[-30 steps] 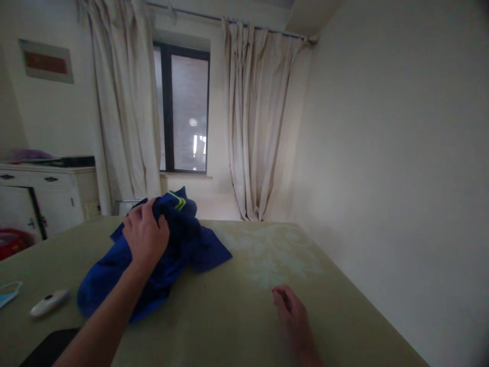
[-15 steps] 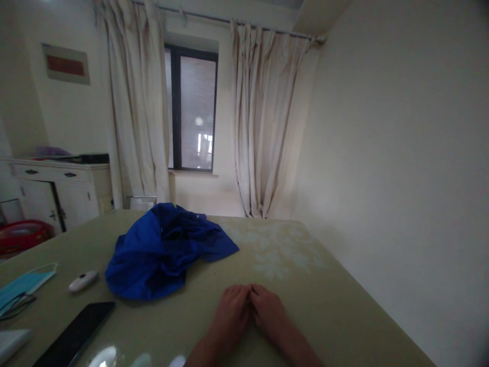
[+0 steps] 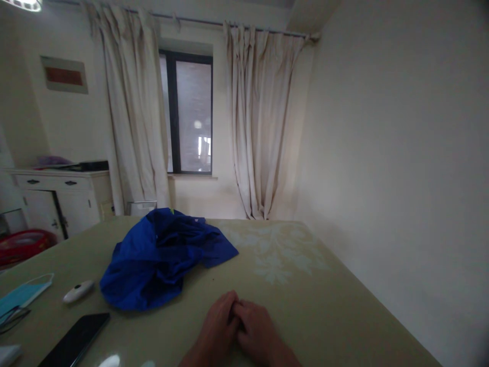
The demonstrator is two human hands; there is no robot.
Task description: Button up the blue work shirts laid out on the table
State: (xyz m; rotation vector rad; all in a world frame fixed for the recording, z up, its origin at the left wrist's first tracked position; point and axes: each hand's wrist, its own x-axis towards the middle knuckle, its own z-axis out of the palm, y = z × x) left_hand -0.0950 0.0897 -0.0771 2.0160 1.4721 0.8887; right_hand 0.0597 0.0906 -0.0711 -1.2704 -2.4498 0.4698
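Note:
A crumpled blue garment [image 3: 164, 257] lies on the pale green table [image 3: 305, 300], left of centre. My left hand [image 3: 216, 329] and my right hand [image 3: 255, 334] rest on the table near the front edge, side by side. Their fingers are curled and touch each other, with nothing visible in them. Both hands are a short way in front of the garment and apart from it.
A white remote [image 3: 77, 291], a black phone [image 3: 74, 340] and a blue face mask [image 3: 23, 297] lie at the table's left. A white cabinet [image 3: 57, 196] and a red object [image 3: 21, 243] stand beyond. A wall runs along the right; curtains and a window are behind.
My left hand let go of the blue garment and came back to the front of the table. My right hand moved left to meet it. The garment settled flat.

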